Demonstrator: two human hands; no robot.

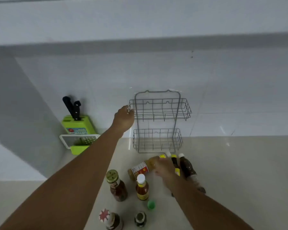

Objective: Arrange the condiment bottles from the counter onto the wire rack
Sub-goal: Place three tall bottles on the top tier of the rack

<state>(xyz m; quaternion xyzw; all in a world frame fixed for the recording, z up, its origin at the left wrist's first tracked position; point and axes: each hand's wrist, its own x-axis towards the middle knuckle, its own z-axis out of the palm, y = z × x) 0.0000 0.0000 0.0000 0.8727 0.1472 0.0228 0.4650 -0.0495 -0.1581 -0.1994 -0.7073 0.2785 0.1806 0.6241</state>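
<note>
A grey two-tier wire rack (158,122) stands against the white wall on the beige counter; both tiers hold nothing. My left hand (124,117) grips the left end of its upper basket. My right hand (164,166) is closed around a tilted yellow-sauce bottle (143,168) with a white cap, lifted just in front of the rack. Behind that hand stand a dark bottle with a yellow label (175,164) and a dark brown bottle (186,166). Nearer me stand a gold-lidded red sauce bottle (117,186), an orange bottle (142,188), a green cap (151,204) and two more bottles (110,219) (140,219).
A green knife block (77,123) with black-handled knives stands left of the rack. In front of it sits a white and green grater box (79,143). Counter to the right of the bottles (239,171) is bare. The wall corner lies at far left.
</note>
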